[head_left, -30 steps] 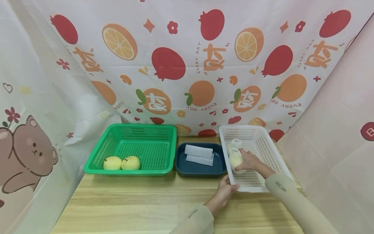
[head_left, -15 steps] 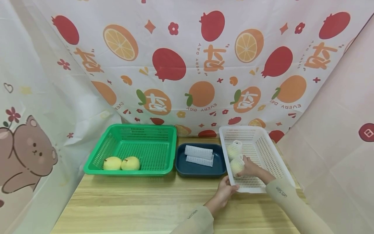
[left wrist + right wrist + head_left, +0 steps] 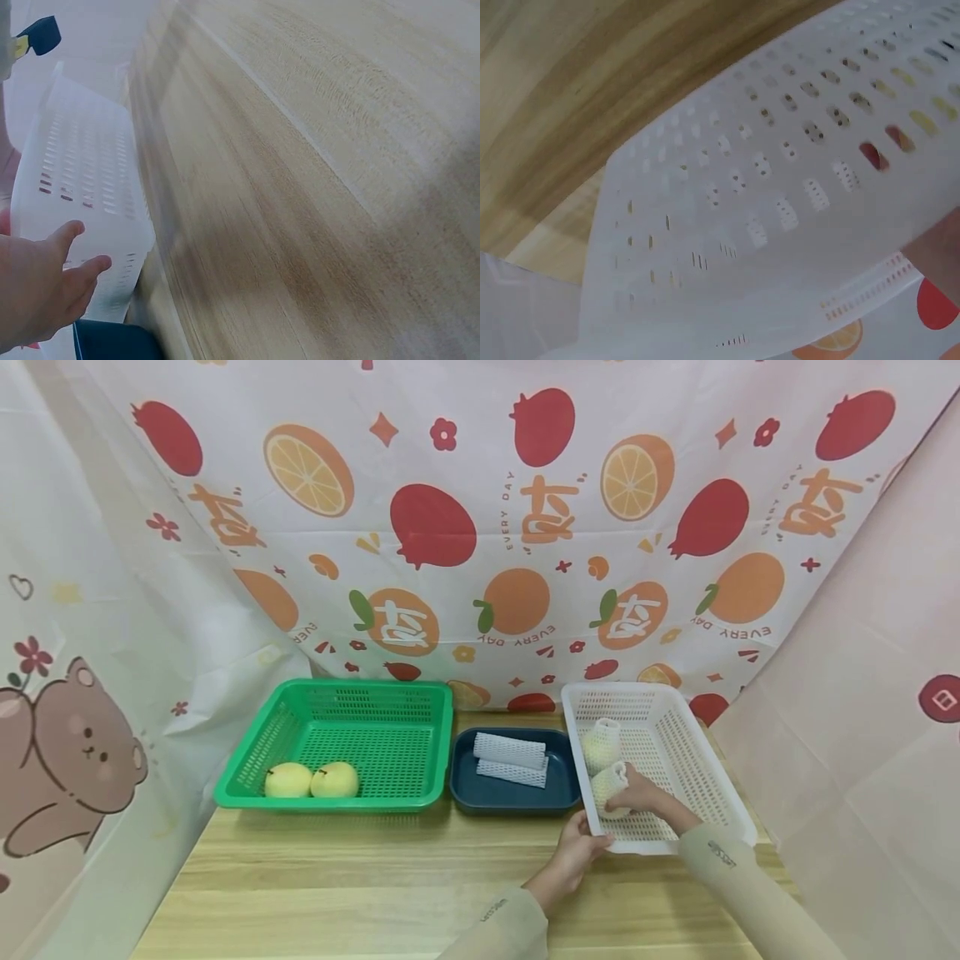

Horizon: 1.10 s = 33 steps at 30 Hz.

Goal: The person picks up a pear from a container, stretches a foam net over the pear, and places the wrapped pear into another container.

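Two shallow plastic baskets with slotted walls and one smooth, round-cornered dark blue tray stand on the wood-grained surface. The white basket contains two rounded fruits in stretchy white foam nets, both along its left wall: the far fruit has its net's open end pointing up, and the near fruit is grasped by the right hand, fingers curled about it. The left hand holds the basket's near left corner at the rim. Two loose foam nets, flattened tubes of diamond mesh, lie in the tray between the baskets. Two smooth, pale yellow pears rest side by side in the green basket, near its front wall
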Each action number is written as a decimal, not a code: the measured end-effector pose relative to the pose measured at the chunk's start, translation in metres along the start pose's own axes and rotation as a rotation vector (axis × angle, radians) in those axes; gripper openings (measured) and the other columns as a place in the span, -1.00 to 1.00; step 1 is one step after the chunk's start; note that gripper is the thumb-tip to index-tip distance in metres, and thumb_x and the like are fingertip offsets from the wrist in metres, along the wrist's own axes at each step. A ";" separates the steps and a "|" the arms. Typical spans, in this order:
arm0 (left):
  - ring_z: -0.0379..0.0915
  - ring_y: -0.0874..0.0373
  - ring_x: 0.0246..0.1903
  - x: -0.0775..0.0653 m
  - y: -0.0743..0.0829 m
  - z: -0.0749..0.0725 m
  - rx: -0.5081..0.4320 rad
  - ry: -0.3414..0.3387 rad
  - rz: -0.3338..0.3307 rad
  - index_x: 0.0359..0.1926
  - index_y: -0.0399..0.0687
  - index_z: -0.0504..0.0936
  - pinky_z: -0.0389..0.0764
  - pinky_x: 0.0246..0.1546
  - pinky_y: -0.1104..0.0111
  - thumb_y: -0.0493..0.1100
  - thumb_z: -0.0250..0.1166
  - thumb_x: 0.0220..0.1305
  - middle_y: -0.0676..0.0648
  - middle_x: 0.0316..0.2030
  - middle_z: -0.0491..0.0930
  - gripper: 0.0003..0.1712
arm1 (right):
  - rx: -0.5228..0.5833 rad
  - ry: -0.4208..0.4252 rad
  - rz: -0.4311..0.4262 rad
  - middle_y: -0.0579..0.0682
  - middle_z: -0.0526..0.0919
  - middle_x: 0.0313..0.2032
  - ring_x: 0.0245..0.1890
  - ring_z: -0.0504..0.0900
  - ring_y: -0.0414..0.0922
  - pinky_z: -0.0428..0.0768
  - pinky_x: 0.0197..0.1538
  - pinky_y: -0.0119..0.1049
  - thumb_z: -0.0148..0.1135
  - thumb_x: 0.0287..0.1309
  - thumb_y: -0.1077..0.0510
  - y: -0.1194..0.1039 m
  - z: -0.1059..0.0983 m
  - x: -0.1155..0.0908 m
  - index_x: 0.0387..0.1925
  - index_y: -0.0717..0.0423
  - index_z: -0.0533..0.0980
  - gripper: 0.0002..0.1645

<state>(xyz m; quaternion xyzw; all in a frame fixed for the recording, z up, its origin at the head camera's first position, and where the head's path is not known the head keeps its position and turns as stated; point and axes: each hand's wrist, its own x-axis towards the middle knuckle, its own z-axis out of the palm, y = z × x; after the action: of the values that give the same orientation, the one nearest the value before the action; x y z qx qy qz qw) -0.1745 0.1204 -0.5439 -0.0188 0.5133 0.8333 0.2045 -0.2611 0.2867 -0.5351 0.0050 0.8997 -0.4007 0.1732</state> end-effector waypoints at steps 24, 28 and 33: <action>0.44 -0.15 -0.06 0.000 0.001 -0.001 0.030 -0.012 0.007 0.19 -0.53 0.13 0.52 -0.14 0.31 -0.54 0.16 0.10 -0.29 0.00 0.41 -0.36 | 0.005 -0.021 0.035 0.47 0.11 0.19 0.06 0.32 0.28 0.47 -0.11 0.10 0.38 -0.08 -0.07 0.009 -0.016 -0.016 0.30 0.33 -0.06 0.12; 0.43 -0.18 -0.05 0.000 0.000 -0.002 0.029 -0.011 0.010 0.20 -0.55 0.12 0.51 -0.13 0.31 -0.53 0.17 0.09 -0.32 0.04 0.37 -0.35 | -0.036 0.012 -0.020 0.48 0.14 0.17 0.04 0.32 0.34 0.43 -0.06 0.14 0.37 -0.07 -0.08 0.008 -0.020 -0.024 0.30 0.31 -0.02 0.09; 0.39 -0.21 -0.02 -0.001 0.001 -0.002 0.025 -0.024 0.024 0.20 -0.56 0.10 0.50 -0.10 0.30 -0.53 0.17 0.09 -0.39 0.08 0.31 -0.34 | -0.106 0.135 -0.087 0.43 0.25 0.14 0.04 0.34 0.34 0.47 -0.09 0.10 0.27 0.04 -0.16 0.004 -0.019 -0.034 0.27 0.34 0.08 -0.02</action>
<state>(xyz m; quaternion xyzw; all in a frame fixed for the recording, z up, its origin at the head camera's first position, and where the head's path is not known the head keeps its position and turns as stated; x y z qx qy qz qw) -0.1746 0.1179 -0.5440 0.0001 0.5213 0.8294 0.2007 -0.2348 0.3071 -0.5156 -0.0164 0.9286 -0.3584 0.0944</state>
